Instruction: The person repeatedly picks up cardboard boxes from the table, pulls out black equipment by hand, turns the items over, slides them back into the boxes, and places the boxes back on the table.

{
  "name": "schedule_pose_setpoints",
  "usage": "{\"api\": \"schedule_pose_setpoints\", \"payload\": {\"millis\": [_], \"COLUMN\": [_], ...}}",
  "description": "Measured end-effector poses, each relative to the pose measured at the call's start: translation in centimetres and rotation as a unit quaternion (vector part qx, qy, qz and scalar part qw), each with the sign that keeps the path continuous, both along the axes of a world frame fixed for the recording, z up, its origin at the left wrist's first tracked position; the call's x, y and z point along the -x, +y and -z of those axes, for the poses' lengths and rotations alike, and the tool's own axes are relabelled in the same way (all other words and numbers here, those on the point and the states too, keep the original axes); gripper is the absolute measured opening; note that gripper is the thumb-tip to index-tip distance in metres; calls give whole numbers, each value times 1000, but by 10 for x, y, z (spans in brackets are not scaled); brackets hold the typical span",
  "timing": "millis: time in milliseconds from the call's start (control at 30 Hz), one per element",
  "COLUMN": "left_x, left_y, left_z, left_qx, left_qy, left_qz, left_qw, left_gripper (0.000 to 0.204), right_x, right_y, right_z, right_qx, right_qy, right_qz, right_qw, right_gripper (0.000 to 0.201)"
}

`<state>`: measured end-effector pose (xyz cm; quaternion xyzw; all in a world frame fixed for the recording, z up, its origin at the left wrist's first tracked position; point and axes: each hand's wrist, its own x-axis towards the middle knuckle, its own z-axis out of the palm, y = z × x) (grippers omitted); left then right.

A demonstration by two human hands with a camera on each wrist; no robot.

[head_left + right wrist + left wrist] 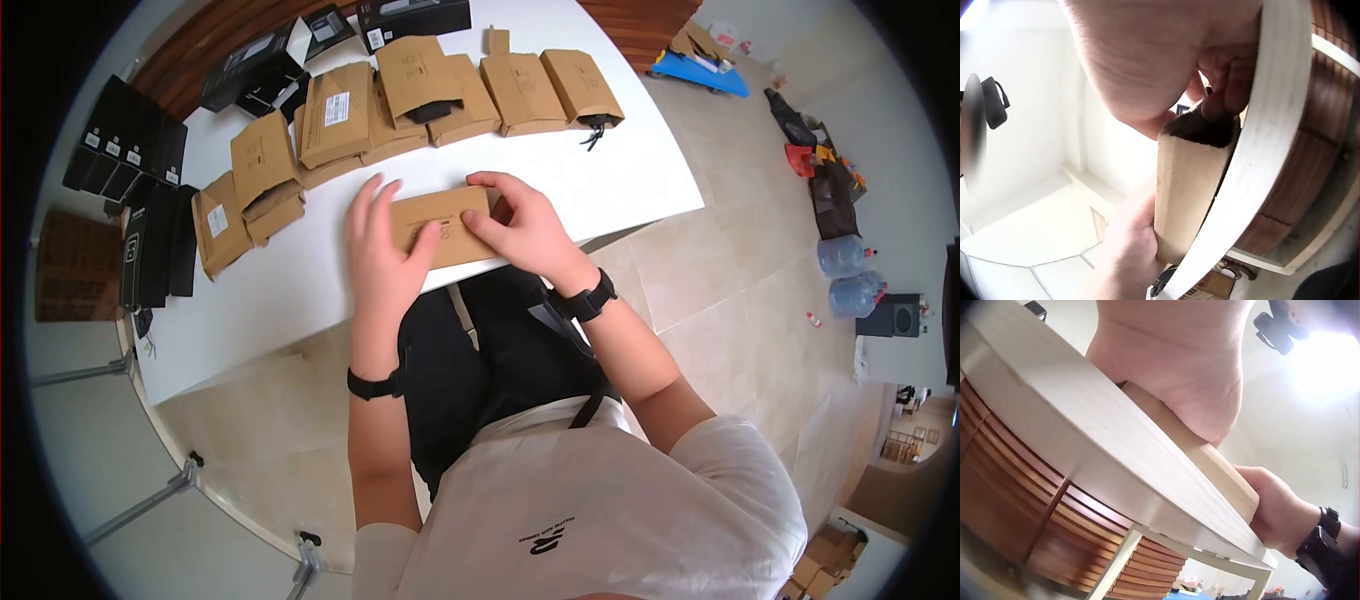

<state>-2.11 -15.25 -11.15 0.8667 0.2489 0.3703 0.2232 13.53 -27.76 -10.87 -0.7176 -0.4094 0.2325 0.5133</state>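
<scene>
A small brown cardboard box (445, 225) lies at the front edge of the white table, printed side up. My right hand (522, 222) grips its right end, thumb on top and fingers bent around the far corner. In the right wrist view this end of the box (1188, 181) stands open and dark inside, with fingertips right at the opening. My left hand (385, 245) rests at the left end, its thumb lying over the top and its fingers stretched out along the side. The left wrist view shows the left palm (1179, 381) over the box (1210, 465).
Behind, a row of brown cardboard boxes (335, 112) lines the table (655, 165); some have open flaps, with black items (432, 110) poking out. Black boxes (125, 150) stand at the left, more black boxes (415, 20) at the back.
</scene>
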Motion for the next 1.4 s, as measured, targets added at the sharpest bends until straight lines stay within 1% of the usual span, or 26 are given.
{"api": "schedule_pose_setpoints", "payload": {"millis": [33, 100, 133, 200, 233, 300, 333, 367, 433, 500, 567, 633, 667, 700, 733, 800, 833, 900, 933, 1067, 1167, 1200, 1267, 1333, 1367, 1400], "left_x": [4, 14, 22, 32, 32, 34, 36, 37, 38, 38, 37, 37, 37, 38, 39, 41, 42, 43, 43, 41, 40, 40, 40, 40, 40, 40], "left_y": [1, 3, 3, 0, -3, -11, -12, -13, -15, -13, -12, -12, -11, -11, -11, -9, -7, -4, -4, -6, -6, -6, -6, -6, -6, -5], "left_z": [6, 19, 25, 28, 27, 19, 13, 6, -4, 3, 9, 13, 13, 11, 11, 12, 13, 15, 16, 11, 11, 11, 10, 11, 11, 12], "left_qx": [-3, 72, 70, -7, -7, -32, -16, -15, 38, 17, -3, -47, -45, -34, -24, -9, 6, 18, 34, 43, 33, 24, 15, 66, 67, 33], "left_qy": [-6, -60, -66, 65, 60, 101, 102, 101, 110, 105, 98, 107, 106, 76, 48, 36, 22, 8, -5, 7, 12, 10, 10, 41, 42, 49], "left_qz": [2, -123, -120, -153, -151, -80, -59, -63, -28, -28, -28, -41, -45, -37, -28, -25, -19, -16, -15, -13, -7, -7, -5, -29, -29, -24], "left_qw": [1000, 988, 988, 986, 987, 991, 993, 993, 993, 994, 995, 992, 992, 996, 998, 999, 1000, 1000, 999, 999, 999, 1000, 1000, 997, 996, 998], "left_gripper": [52, 58, 58, 67, 67, 71, 86, 86, 96, 96, 97, 89, 89, 84, 78, 74, 70, 67, 64, 62, 64, 68, 72, 80, 80, 82], "right_x": [0, 1, 1, 2, 2, 1, 2, 2, 1, 2, 1, -2, -4, -5, -7, -10, -9, -7, -8, -11, -16, -15, -15, -18, -20, -22], "right_y": [1, 2, 2, 1, 0, -1, -1, 0, 0, -1, -3, -3, -3, -4, -7, -13, -13, -13, -14, -16, -16, -17, -18, -22, -25, -30], "right_z": [0, 3, 2, -2, -3, 0, 2, 4, 5, 5, 4, 6, 10, 9, 6, -2, -2, -2, -3, -2, -2, -2, -2, -5, -6, -8], "right_qx": [-3, -16, -13, -3, 10, 7, -3, -15, -19, -12, -6, 1, -63, -127, -127, -151, -152, -153, -151, -128, -136, -132, -136, -147, -159, -171], "right_qy": [-6, -18, -16, -18, -14, -20, -14, -9, 4, 1, 3, 5, -54, -111, -110, -93, -94, -157, -158, -96, -95, -92, -73, -74, -75, -75], "right_qz": [2, 9, 7, 11, 11, 5, 6, 7, -6, -15, -25, -37, -63, -89, -91, -172, -172, -195, -193, -217, -225, -224, -214, -195, -177, -145], "right_qw": [1000, 1000, 1000, 1000, 1000, 1000, 1000, 1000, 1000, 1000, 1000, 999, 995, 982, 982, 969, 969, 956, 957, 963, 960, 961, 965, 967, 968, 972], "right_gripper": [43, 38, 38, 40, 43, 43, 43, 43, 42, 35, 40, 45, 52, 59, 59, 75, 75, 84, 84, 65, 64, 64, 62, 61, 61, 61]}}
